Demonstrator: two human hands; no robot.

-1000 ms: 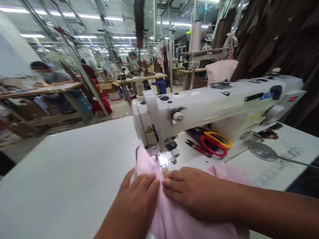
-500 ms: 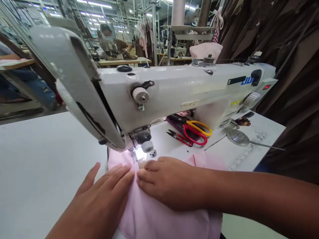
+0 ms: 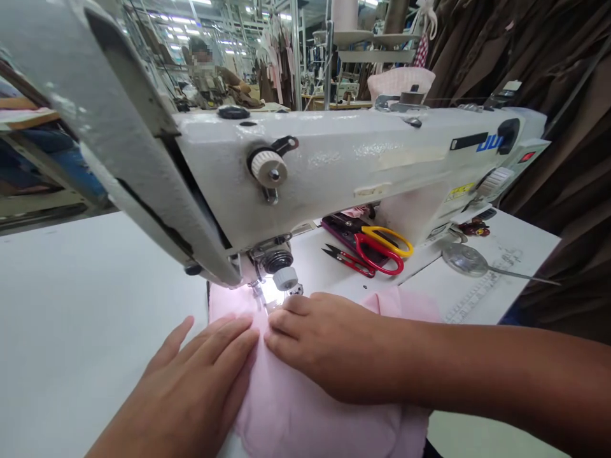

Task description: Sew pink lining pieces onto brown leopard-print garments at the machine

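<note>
Pink cloth (image 3: 310,407) lies on the white sewing table (image 3: 86,318), with its top end under the presser foot (image 3: 261,291) of a white industrial sewing machine (image 3: 334,159). The lit needle area sits just beyond my fingertips. My left hand (image 3: 200,375) rests flat on the cloth with its fingers apart, left of the foot. My right hand (image 3: 324,346) presses the cloth from the right, its fingertips close to the foot and nearly meeting my left hand. The needle itself is hard to make out in the glare.
Red-handled thread snips (image 3: 348,262) and yellow-and-red scissors (image 3: 382,250) lie on a purple case behind the needle. A round metal disc on a thin rod (image 3: 465,261) lies to the right. Brown cloth (image 3: 558,108) hangs at the right. A co-worker (image 3: 205,73) sews beyond the machine.
My view has moved closer over the machine and swung right, so its head looks larger. Both hands stay on the pink cloth by the foot, now a little closer together.
</note>
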